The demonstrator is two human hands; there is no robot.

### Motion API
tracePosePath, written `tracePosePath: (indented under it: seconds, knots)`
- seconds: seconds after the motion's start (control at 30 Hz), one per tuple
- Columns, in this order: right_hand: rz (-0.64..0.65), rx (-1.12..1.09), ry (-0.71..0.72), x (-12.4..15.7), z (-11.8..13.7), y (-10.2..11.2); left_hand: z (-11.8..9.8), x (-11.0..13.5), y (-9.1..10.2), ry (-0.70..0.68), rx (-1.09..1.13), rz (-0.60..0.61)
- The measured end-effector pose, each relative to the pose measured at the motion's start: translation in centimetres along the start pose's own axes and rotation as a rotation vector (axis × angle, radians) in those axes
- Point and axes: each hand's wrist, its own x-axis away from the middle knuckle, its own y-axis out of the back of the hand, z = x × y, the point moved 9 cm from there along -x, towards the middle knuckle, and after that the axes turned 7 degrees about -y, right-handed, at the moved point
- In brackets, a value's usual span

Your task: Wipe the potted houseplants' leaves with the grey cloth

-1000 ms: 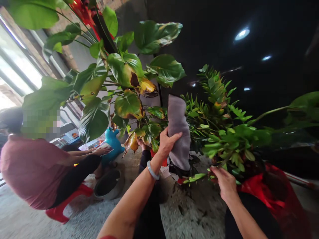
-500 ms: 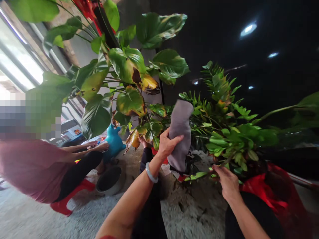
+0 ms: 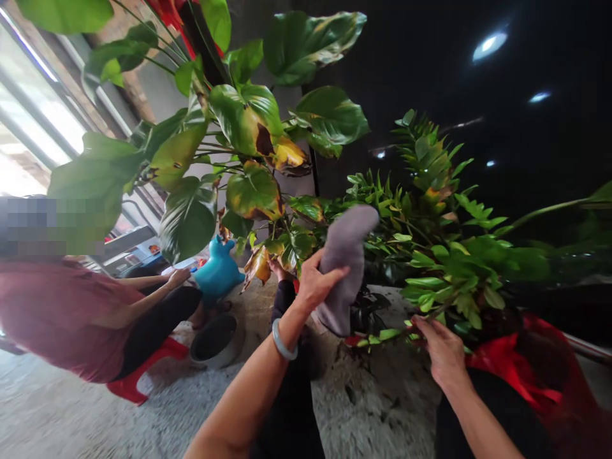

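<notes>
My left hand (image 3: pixel 315 284), with a pale bangle on the wrist, is closed round a grey cloth (image 3: pixel 347 255). The cloth stands up out of the fist, its top end flopping to the right and its lower end hanging below. Over to the right, my right hand (image 3: pixel 442 350) pinches a thin leafy stem (image 3: pixel 382 335) between thumb and fingers. Small green leaves on that stem point left, below the cloth. Just above the right hand is a bushy green plant (image 3: pixel 449 268) with glossy leaves.
A large-leaved plant (image 3: pixel 248 115) with browned leaf edges rises at centre left. Red wrapping (image 3: pixel 507 357) lies at right. A seated person (image 3: pixel 62 312) is on a red stool (image 3: pixel 138 376), near a dark bucket (image 3: pixel 215 341) and a blue animal-shaped toy (image 3: pixel 218 271). Fallen leaves dot the floor.
The cloth's top has bent over to the right, and my left hand has shifted slightly down and left. My right hand keeps its pinch on the stem. The view has shifted slightly.
</notes>
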Motion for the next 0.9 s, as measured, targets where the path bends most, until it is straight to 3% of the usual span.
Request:
tracePosePath:
  seconds: [0.07,0.17,0.23,0.27,0.3,0.33,0.4,0.53,0.63,0.7,0.8,0.9]
  knots:
    - [-0.001,-0.001,-0.008,0.0,-0.1,-0.1,0.4,-0.2,1.7,-0.007,-0.029,-0.186]
    - [0.000,0.003,-0.011,-0.1,-0.2,-0.1,3.9,3.9,2.3,0.142,-0.091,-0.282]
    - [0.000,0.003,-0.007,0.0,-0.2,0.0,6.7,8.2,0.5,0.288,-0.044,-0.106]
    - [-0.001,0.002,-0.003,0.0,-0.1,0.1,7.7,10.4,-0.7,0.359,-0.035,0.041]
    - [-0.002,0.002,0.003,0.0,-0.1,0.2,8.2,12.3,-1.6,0.414,-0.033,0.168]
    - [-0.002,0.002,0.008,0.1,0.0,0.2,8.1,13.4,-1.8,0.429,-0.008,0.206]
    - [0.004,0.004,0.018,0.1,0.1,0.3,6.6,13.1,-0.7,0.398,0.029,0.153]
    - [0.012,-0.001,0.031,0.2,0.3,-0.1,3.0,6.6,4.5,0.203,0.030,-0.267]
    - [0.006,-0.006,0.033,0.3,0.4,-0.3,4.1,4.1,5.5,0.216,0.122,-0.430]
    - [0.001,-0.009,0.025,0.5,0.5,-0.4,7.3,5.4,3.6,0.425,0.226,-0.357]
    - [0.001,-0.011,0.010,0.8,0.6,-0.3,11.2,11.3,-0.2,0.801,0.320,-0.107]
    - [0.006,-0.009,-0.003,0.9,0.7,-0.2,11.0,14.8,-0.7,0.869,0.377,-0.061]
